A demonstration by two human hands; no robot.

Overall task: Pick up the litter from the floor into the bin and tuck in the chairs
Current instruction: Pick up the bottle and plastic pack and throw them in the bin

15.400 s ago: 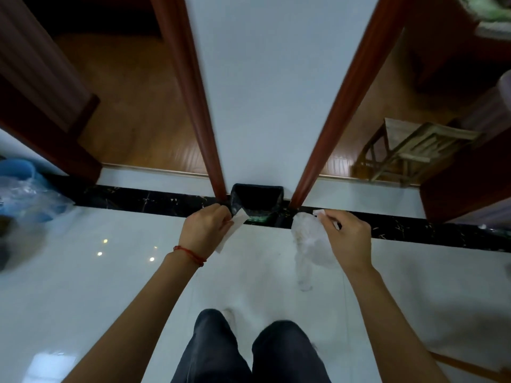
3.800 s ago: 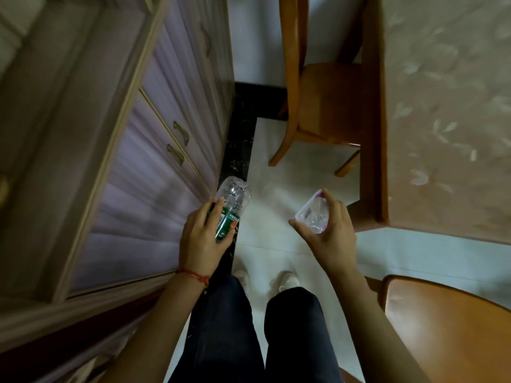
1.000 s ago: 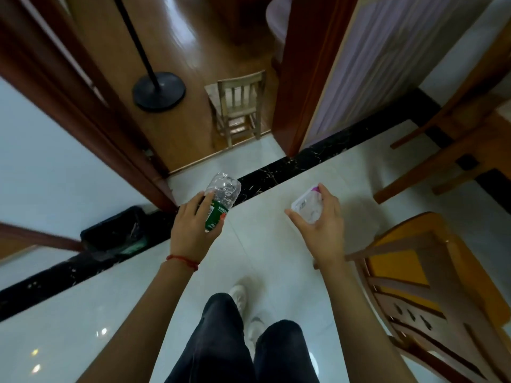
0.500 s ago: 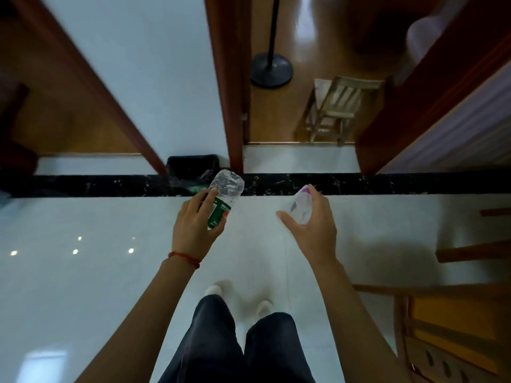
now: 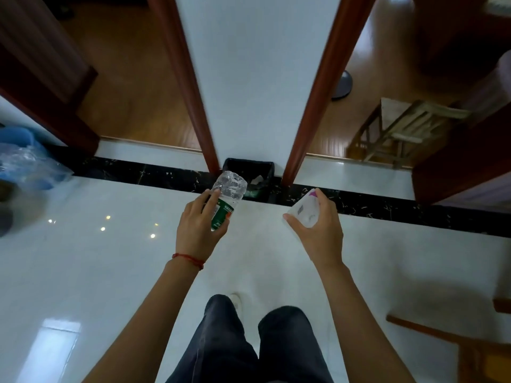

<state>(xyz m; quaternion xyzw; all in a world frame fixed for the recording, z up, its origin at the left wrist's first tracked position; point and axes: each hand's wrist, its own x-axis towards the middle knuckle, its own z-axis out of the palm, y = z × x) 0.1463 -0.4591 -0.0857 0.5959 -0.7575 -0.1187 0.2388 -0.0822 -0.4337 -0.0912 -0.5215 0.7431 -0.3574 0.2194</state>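
Seen from the head camera, looking down: a person stands on a glossy white floor [image 5: 83, 272], both bare arms stretched forward, dark trouser legs below. The left hand [image 5: 199, 225], with a red string around its wrist, grips a crumpled clear bottle [image 5: 228, 196] with a green label, its end pointing up and away. The right hand [image 5: 315, 230] curls around a small clear cup [image 5: 302, 212] (a barcode and a purple patch show on it), held between thumb and fingers. Straight ahead, beyond both hands, a black bin [image 5: 249, 167] sits on a black marble strip against a white wall [image 5: 257, 64], between two red-brown door frames; pale scraps lie inside it. The bottle overlaps the bin's left front edge in the view, and the cup is to the bin's right. Through the right doorway stands a small wooden chair [image 5: 401, 128] on wood flooring. Part of another chair [image 5: 470, 352] shows at the lower right. A blue tub with clear plastic [image 5: 22, 158] sits far left.
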